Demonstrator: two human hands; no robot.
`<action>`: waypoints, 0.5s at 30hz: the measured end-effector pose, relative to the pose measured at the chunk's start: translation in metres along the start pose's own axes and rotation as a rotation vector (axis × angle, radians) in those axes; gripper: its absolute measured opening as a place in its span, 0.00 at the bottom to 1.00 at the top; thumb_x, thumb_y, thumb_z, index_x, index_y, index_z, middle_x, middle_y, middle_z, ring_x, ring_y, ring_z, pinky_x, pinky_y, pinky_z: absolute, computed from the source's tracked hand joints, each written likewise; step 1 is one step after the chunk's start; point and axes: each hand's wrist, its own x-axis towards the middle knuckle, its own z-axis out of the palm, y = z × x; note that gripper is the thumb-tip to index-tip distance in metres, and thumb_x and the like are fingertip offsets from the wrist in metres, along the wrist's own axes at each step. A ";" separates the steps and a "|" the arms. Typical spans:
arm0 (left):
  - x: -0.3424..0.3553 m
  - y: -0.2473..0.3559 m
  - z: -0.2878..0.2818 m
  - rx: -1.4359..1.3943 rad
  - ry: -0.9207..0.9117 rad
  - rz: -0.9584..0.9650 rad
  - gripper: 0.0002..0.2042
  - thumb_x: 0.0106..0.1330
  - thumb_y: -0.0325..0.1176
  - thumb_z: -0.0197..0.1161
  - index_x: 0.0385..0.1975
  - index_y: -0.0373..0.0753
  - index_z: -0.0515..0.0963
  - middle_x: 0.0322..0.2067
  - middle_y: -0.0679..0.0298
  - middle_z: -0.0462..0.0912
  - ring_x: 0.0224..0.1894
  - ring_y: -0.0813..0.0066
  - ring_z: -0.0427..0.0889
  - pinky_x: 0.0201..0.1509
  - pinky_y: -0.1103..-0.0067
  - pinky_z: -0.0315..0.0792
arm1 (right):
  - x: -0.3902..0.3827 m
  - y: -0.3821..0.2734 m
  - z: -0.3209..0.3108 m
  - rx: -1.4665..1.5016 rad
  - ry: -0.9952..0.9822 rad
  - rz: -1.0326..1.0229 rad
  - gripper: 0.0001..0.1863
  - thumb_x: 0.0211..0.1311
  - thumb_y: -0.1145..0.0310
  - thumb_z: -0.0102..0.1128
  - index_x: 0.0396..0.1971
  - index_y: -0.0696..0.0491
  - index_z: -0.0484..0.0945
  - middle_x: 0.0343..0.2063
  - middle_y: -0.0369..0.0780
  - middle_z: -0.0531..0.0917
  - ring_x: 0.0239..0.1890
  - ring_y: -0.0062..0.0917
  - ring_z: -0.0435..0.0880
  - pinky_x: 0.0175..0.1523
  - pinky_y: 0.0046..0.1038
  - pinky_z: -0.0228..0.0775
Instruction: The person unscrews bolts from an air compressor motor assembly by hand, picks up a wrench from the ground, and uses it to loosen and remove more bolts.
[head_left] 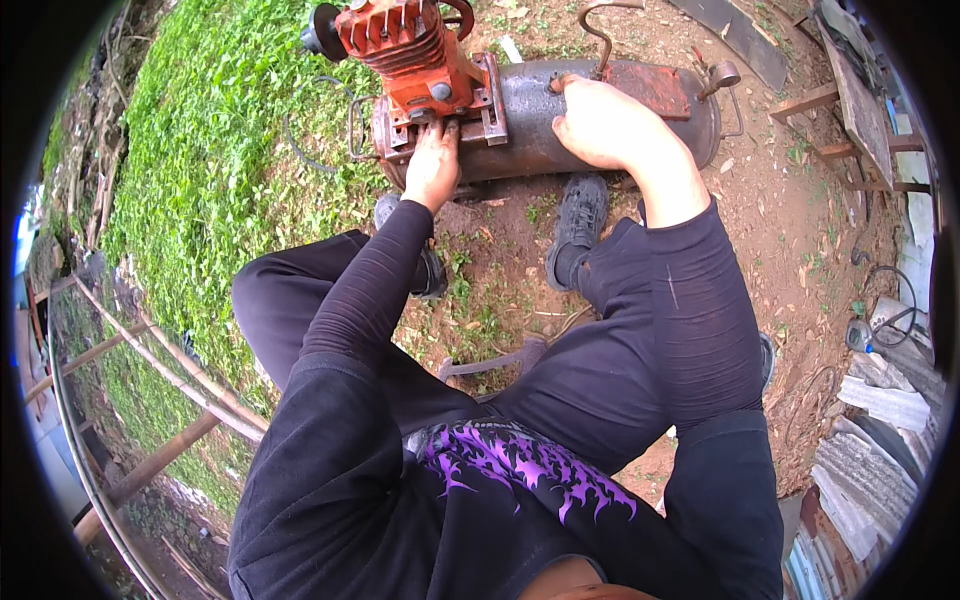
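Note:
An air compressor lies across the ground in front of me, with a dark, rusty tank (pixel 530 135) and a finned orange pump (pixel 410 70) bolted on its left part. My left hand (pixel 434 168) reaches to the metal mounting bracket (pixel 494 105) under the pump. Its fingers stretch forward against the base, tips partly hidden there. Over the tank's middle, my right hand (pixel 608 128) has its fingers curled under. The index finger is by a small rusty spot or fitting (pixel 556 84); what lies beneath the palm is hidden.
A bent metal pipe (pixel 600 35) rises behind my right hand, and a round gauge (pixel 722 76) stands at the tank's right end. Grass (pixel 220 150) grows to the left. Wooden boards (pixel 855 95) and corrugated sheets (pixel 865 480) line the right side. My shoes (pixel 578 222) are close to the tank.

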 end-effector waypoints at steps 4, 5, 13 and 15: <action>0.001 0.005 -0.010 -0.132 0.005 0.025 0.30 0.56 0.22 0.49 0.64 0.34 0.69 0.62 0.39 0.69 0.64 0.39 0.68 0.70 0.62 0.62 | -0.005 0.004 -0.005 -0.100 -0.065 -0.006 0.26 0.65 0.60 0.54 0.58 0.62 0.72 0.49 0.56 0.81 0.54 0.45 0.80 0.61 0.37 0.71; 0.003 0.006 -0.012 -0.161 -0.002 0.024 0.30 0.56 0.22 0.49 0.64 0.35 0.69 0.62 0.40 0.69 0.64 0.39 0.68 0.70 0.62 0.62 | -0.005 0.005 -0.005 -0.115 -0.069 -0.002 0.27 0.66 0.59 0.54 0.59 0.61 0.71 0.50 0.55 0.80 0.55 0.44 0.80 0.62 0.36 0.70; -0.003 -0.003 -0.006 -0.225 0.127 0.074 0.26 0.55 0.20 0.53 0.56 0.44 0.79 0.57 0.54 0.77 0.58 0.54 0.76 0.63 0.68 0.71 | -0.008 0.007 0.005 0.084 0.025 0.120 0.29 0.66 0.56 0.55 0.61 0.60 0.70 0.54 0.53 0.79 0.58 0.41 0.78 0.64 0.35 0.68; -0.003 -0.001 -0.002 -0.246 0.183 0.037 0.26 0.54 0.19 0.55 0.54 0.47 0.81 0.54 0.56 0.80 0.56 0.56 0.79 0.61 0.69 0.73 | -0.005 0.007 0.001 -0.090 -0.026 0.047 0.30 0.66 0.56 0.55 0.62 0.60 0.69 0.52 0.53 0.81 0.56 0.40 0.80 0.62 0.35 0.70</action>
